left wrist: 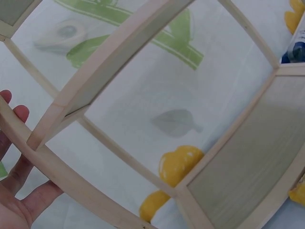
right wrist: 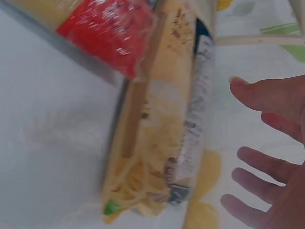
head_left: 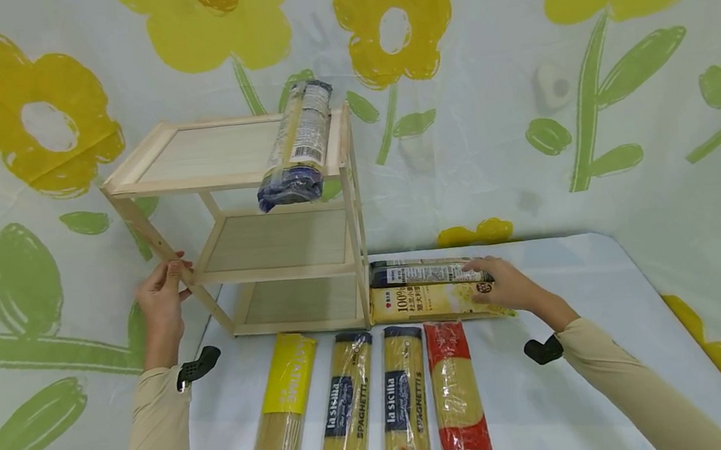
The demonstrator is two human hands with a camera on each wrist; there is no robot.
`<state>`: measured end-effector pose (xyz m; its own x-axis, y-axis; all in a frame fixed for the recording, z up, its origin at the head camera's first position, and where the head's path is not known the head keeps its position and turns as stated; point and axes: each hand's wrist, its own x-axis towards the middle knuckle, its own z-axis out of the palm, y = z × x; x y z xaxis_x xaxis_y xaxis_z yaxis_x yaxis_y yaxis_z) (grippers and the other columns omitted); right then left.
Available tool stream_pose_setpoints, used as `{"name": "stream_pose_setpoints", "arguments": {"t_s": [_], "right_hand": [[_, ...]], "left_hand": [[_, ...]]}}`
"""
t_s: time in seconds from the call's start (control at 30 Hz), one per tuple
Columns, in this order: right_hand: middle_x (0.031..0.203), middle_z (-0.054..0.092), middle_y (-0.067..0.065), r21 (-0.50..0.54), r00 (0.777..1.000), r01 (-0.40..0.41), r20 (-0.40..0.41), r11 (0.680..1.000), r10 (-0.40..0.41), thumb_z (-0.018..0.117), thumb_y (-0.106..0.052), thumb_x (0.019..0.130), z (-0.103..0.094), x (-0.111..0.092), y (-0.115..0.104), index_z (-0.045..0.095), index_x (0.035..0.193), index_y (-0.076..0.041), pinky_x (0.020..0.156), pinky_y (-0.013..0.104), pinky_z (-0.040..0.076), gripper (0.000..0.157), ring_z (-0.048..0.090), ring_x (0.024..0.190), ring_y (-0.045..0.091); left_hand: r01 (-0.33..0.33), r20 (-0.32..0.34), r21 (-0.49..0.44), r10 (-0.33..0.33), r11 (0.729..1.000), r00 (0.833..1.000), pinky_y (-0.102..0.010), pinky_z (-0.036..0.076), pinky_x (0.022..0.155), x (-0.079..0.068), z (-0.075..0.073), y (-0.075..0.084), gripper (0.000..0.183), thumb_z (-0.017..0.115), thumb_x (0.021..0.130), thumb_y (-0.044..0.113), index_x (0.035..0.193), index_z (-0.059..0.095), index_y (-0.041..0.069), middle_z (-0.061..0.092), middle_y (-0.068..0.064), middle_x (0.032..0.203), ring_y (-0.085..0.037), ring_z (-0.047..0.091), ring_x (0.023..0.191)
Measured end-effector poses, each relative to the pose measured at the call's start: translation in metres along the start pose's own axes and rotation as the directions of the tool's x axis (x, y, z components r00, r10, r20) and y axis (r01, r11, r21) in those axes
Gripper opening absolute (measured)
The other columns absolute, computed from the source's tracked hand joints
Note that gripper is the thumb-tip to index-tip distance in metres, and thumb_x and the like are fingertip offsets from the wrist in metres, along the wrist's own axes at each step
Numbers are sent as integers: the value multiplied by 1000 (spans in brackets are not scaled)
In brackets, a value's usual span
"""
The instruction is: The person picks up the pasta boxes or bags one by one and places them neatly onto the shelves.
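Note:
My left hand (head_left: pixel 162 297) holds the left post of a three-tier wooden shelf (head_left: pixel 273 271); in the left wrist view its fingers (left wrist: pixel 21 113) wrap round the wood. At the shelf's right side lie a yellow spaghetti pack (head_left: pixel 431 301) and, behind it, a dark-banded pasta pack (head_left: pixel 421 274). Over their right ends is my right hand (head_left: pixel 505 284). Its fingers are spread with nothing between them, and the right wrist view shows a gap between them and the yellow pack (right wrist: pixel 152 124). On the shelf's top tier a blue-ended pasta pack (head_left: pixel 300 139) lies with its near end over the edge.
In front of the shelf lie a yellow-wrapped pasta pack (head_left: pixel 281 409), two blue-labelled spaghetti packs (head_left: pixel 347 410) (head_left: pixel 406 403) and a red-ended pack (head_left: pixel 459 398). They rest on a white table (head_left: pixel 571 408). A flower-patterned cloth (head_left: pixel 474 110) hangs behind.

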<state>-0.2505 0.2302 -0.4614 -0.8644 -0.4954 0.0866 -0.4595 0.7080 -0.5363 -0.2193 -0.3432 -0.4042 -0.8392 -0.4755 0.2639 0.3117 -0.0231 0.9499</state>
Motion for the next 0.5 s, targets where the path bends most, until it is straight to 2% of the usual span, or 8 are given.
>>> {"name": "stream_pose_setpoints", "arguments": {"t_s": [0.23,0.37,0.5], "right_hand": [[125,49,31,-104,999,-40,-7,994,40,81,-16,72,28,-6,18,55,128,-3,84,65,40,63,45,112,50],[125,48,29,-179,996,-85,-6,980,86,85,-20,69,44,-10,29,54,129,-8,84,65,38,69,46,111,49],[129,43,28,-231,995,-98,-19,968,96,87,-20,65,58,-13,39,54,129,-10,86,64,39,73,42,115,48]], "left_hand": [[11,2,-12,-11,1000,1000,-22,54,60,0,0,-2,31,61,90,25,109,70,2,69,-5,89,-19,61,94],[23,-7,-36,-23,999,1000,-22,54,59,0,1,-2,30,63,89,25,107,70,2,69,-5,87,-19,60,93],[9,-11,-26,-9,1000,1000,-21,53,58,1,0,-2,30,63,89,25,107,70,1,69,-4,87,-17,60,91]]}}
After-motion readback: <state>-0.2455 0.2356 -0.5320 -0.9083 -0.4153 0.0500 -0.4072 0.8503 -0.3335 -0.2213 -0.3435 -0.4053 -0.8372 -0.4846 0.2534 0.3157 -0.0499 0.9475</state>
